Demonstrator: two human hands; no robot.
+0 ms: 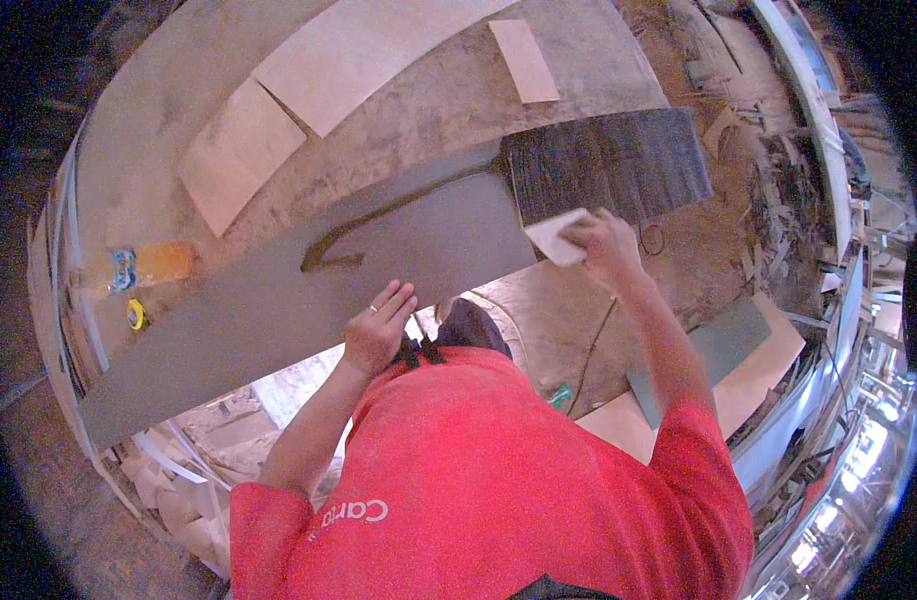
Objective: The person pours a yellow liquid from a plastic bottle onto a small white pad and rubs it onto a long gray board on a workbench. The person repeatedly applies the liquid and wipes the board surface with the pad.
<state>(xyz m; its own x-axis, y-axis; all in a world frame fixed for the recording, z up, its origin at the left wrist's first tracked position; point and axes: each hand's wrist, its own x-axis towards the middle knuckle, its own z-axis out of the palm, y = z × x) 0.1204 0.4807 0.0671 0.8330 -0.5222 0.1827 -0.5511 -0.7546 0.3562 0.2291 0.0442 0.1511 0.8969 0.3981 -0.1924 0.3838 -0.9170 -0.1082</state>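
A long grey sheet (248,310) lies slantwise across the bench before me. Its far right part is coated with a dark, streaked wet layer (608,165), and a thick brown line of liquid (378,208) bends across the middle. In my right hand (610,248) is a flat white spreader (556,236), held at the near left corner of the dark coat. My left hand (376,330) rests on the sheet's near edge, fingers stretched out flat, a ring on one. The fingertips behind the spreader are partly blurred.
Tan sheets (243,155) and a narrow tan strip (524,62) lie on the bench's far side. An orange bottle with a blue label (158,268) lies at the left, near a yellow tape roll (135,315). Scraps (778,200) litter the right. A grey-green sheet (713,355) lies lower right.
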